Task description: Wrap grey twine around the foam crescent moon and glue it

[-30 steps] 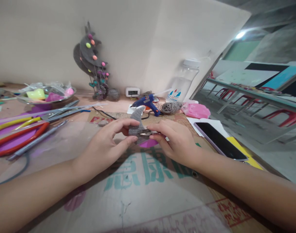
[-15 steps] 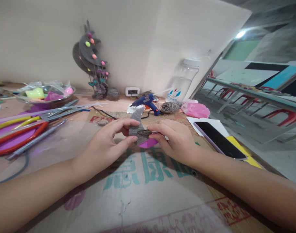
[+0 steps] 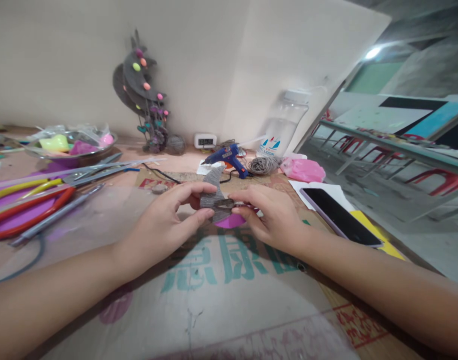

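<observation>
Between my hands is a curved piece wrapped in grey yarn [image 3: 212, 192], its pointed tip upward and a flat magenta part [image 3: 231, 221] showing along its lower right side. My left hand [image 3: 176, 210] pinches the left edge of the piece between thumb and fingers. My right hand [image 3: 270, 215] is closed at its right side, with a dark strand-like bit at the fingertips that is too small to name surely. Just behind the piece lies a blue glue gun [image 3: 229, 157].
A loose grey yarn bundle [image 3: 264, 165] and a water bottle [image 3: 285, 122] stand behind. A phone [image 3: 341, 216] lies right. Red-handled scissors [image 3: 65, 202] and a bowl [image 3: 88, 159] are left. A grey crescent decoration [image 3: 138, 85] leans on the wall.
The dark bit at my right fingertips has shifted slightly against the grey piece. Both hands otherwise keep nearly the same place and grip.
</observation>
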`<state>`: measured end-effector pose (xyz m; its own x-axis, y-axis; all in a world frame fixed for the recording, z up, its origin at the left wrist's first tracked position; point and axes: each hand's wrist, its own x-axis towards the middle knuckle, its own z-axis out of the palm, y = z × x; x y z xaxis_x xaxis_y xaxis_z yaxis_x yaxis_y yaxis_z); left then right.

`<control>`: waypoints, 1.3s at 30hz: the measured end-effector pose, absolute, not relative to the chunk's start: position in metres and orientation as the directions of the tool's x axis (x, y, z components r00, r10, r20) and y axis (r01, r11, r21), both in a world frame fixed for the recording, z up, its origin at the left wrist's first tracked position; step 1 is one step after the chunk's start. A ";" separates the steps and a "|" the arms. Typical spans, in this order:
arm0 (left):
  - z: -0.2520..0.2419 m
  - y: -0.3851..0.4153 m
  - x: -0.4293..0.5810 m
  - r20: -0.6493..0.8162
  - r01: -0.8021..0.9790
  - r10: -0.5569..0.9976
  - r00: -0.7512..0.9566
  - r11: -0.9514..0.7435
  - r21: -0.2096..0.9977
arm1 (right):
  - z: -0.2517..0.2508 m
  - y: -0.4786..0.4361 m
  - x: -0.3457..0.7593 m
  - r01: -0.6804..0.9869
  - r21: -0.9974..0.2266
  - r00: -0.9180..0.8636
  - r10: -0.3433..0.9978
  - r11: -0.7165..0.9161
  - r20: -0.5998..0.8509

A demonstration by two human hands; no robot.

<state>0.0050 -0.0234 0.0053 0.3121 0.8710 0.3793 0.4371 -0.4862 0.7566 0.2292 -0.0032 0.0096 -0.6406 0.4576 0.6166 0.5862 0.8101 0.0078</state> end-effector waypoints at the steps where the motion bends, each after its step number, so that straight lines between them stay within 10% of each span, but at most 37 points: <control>1: 0.005 -0.023 0.005 0.381 0.441 0.871 0.310 -0.487 0.754 | 0.010 -0.003 0.229 0.586 0.008 -0.641 0.457 0.810 0.616; 39: 0.004 -0.022 0.005 0.401 0.427 0.859 0.319 -0.508 0.748 | 0.008 -0.004 0.229 0.594 -0.043 -0.617 0.490 0.803 0.616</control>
